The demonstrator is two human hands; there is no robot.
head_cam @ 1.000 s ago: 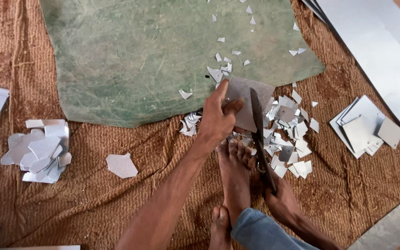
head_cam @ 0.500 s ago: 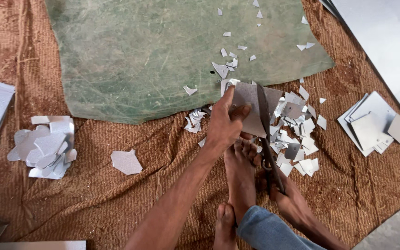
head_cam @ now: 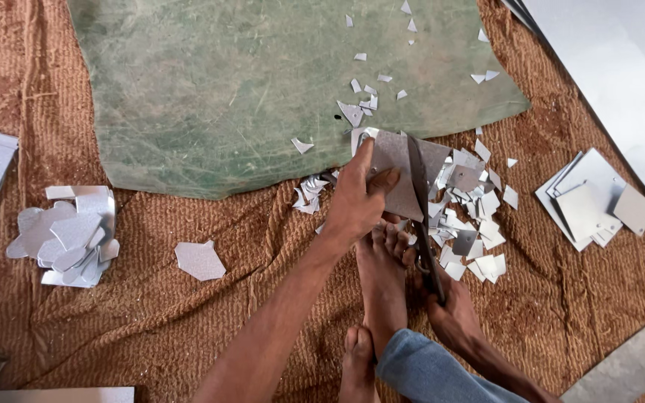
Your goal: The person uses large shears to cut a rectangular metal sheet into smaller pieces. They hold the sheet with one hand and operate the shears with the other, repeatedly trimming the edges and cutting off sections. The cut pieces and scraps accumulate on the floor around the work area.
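The left hand (head_cam: 356, 205) pins a metal sheet (head_cam: 401, 175) flat under narrow fingers (head_cam: 382, 183), steadying it for shears (head_cam: 421, 216) gripped by the right hand (head_cam: 453, 317); scraps (head_cam: 472, 224) lie just beyond.

Left hand (head_cam: 358, 203) extended forward, pinching — right hand (head_cam: 453, 317) low, fist-closed grip.

Left hand (head_cam: 358, 201) grips metal sheet (head_cam: 406, 170); right hand (head_cam: 451, 317) apparently works shears (head_cam: 421, 216).
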